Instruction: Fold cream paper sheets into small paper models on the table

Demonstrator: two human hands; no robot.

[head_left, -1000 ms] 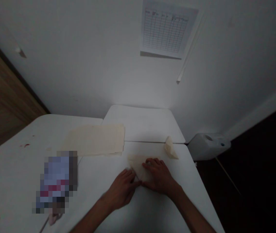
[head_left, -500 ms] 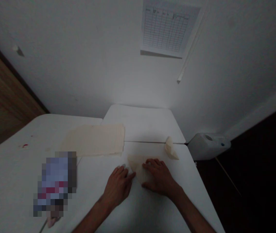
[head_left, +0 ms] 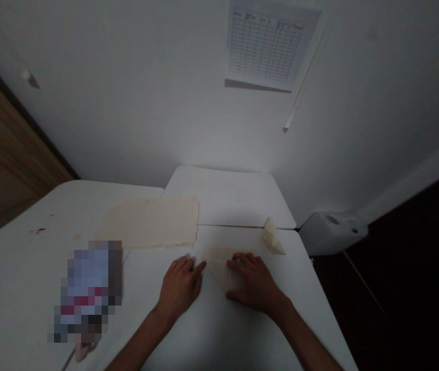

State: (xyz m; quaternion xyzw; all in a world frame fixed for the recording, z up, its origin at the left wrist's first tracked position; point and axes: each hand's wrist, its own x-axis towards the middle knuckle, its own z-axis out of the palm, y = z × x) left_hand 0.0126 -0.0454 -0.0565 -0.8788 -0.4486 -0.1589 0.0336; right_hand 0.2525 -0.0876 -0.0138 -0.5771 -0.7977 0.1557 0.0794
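A folded piece of thin cream paper lies on the white table, its lower left edge slanting down to a point. My right hand rests on its right part with fingers spread, thumb lower down, covering that side. At the upper left corner of the sheet is the tip of my left hand's thumb or finger; my left hand lies beside the paper with its fingers loosely bent and apart. Beyond my right hand a small folded paper shape stands on the table.
A flat stack of cream paper sheets lies at the back left. In front of it is a blurred-out bluish item. The white tables meet along seams and touch the wall. A white plastic container sits beyond the right table edge.
My left hand has slid left and slightly away from me along the paper's edge, to its upper left corner. The right hand has stayed in place on the paper.
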